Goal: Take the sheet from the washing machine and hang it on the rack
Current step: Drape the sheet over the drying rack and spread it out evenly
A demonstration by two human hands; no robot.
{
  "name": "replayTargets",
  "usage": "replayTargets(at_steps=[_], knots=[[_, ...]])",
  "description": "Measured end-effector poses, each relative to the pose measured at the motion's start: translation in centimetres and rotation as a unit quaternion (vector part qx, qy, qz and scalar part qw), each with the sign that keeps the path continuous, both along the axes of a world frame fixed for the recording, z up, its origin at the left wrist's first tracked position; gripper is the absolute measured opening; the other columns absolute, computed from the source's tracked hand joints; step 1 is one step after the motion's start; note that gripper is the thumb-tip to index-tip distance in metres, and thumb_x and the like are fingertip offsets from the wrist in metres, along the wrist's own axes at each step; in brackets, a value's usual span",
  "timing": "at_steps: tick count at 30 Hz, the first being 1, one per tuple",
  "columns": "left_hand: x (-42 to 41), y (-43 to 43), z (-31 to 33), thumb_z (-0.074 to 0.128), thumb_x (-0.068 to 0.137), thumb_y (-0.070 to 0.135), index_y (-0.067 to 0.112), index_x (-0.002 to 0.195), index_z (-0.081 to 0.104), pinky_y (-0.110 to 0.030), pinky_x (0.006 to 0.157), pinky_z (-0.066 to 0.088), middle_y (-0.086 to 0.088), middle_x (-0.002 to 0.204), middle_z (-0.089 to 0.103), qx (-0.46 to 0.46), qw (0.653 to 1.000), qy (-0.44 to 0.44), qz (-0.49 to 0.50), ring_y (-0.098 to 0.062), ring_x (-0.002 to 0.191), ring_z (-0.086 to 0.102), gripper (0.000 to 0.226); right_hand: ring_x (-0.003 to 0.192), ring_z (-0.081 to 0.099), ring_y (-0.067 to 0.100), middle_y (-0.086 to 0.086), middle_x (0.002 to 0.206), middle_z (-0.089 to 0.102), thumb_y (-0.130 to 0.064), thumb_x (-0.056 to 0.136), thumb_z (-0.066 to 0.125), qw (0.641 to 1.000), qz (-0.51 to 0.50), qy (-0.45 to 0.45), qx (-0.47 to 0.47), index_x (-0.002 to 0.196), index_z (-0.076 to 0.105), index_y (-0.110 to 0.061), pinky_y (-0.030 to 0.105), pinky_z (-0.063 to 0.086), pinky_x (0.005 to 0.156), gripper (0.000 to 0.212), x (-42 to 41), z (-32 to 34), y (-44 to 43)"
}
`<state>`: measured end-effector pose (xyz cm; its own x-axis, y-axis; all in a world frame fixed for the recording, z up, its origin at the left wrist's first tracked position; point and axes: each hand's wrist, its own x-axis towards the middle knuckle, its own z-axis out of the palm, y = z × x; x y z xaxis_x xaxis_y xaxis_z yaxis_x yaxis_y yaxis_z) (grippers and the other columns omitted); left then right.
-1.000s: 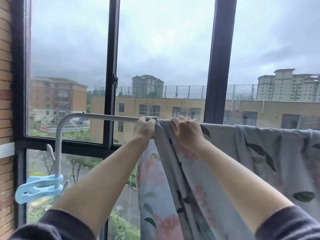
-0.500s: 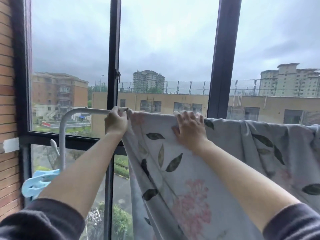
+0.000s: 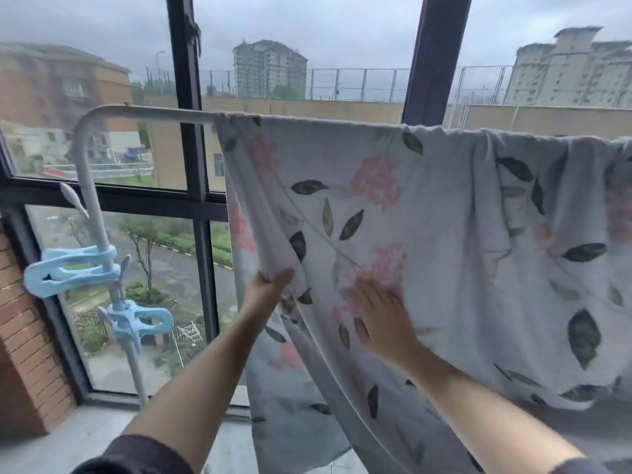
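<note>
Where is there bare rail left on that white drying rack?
Only the short stretch of the white metal rack, between its rounded left corner and the edge of the floral sheet. Rightward, sheet covers the rail; two light blue plastic clips crowd the upright.

Tall dark-framed glass window (image 3: 189,148) filling the frame, red brick wall (image 3: 24,336) at lower left, pale grey concrete floor (image 3: 68,446) along the bottom, overcast grey sky (image 3: 342,25) above, grey tower block (image 3: 268,70) upper centre, wet road (image 3: 171,268) below, flat dull daylight.

Both hands have come down off the rack's bar (image 3: 150,112): the left hand (image 3: 265,290) now pinches the sheet's (image 3: 444,234) side edge, while the right hand (image 3: 379,314) lies flat against it.
</note>
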<state>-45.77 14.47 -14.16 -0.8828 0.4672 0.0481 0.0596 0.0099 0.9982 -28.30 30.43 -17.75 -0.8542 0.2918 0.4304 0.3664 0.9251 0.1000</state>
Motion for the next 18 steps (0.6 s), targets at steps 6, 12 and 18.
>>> replayTargets(at_steps=[6,12,18], knots=[[4.6,2.0,-6.9,0.069,0.086,0.018,0.007,0.103,0.063,-0.020,0.062,0.048,-0.004,0.088,0.066,-0.029,0.996,-0.064,-0.047,-0.014,0.071,0.060,0.021,0.125,0.045,0.020,-0.003,0.138,0.044,-0.032,0.095,0.044,0.987,-0.056,-0.078,-0.132,0.139,0.038,-0.023,0.034,0.040,0.097,0.045,6.2,-9.2,0.2],[7.3,3.7,-13.3,0.079,0.070,0.026,-0.001,0.104,0.067,-0.030,0.067,0.053,-0.017,0.103,0.070,-0.103,0.983,-0.101,-0.114,-0.022,0.082,0.065,0.046,0.119,0.049,0.022,0.000,0.133,0.048,-0.045,0.090,0.049,0.917,-0.157,-0.245,-0.273,0.135,0.038,-0.024,0.037,0.044,0.097,0.051,11.5,-16.2,0.6],[11.0,5.3,-18.7,0.082,0.055,0.024,0.014,0.073,0.063,-0.029,0.055,0.046,-0.003,0.068,0.063,-0.177,0.951,-0.137,-0.216,-0.020,0.065,0.054,0.028,0.118,0.051,0.022,0.001,0.128,0.051,-0.051,0.089,0.049,0.882,-0.249,-0.267,-0.297,0.131,0.039,-0.022,0.035,0.043,0.094,0.052,16.2,-20.5,1.8]])
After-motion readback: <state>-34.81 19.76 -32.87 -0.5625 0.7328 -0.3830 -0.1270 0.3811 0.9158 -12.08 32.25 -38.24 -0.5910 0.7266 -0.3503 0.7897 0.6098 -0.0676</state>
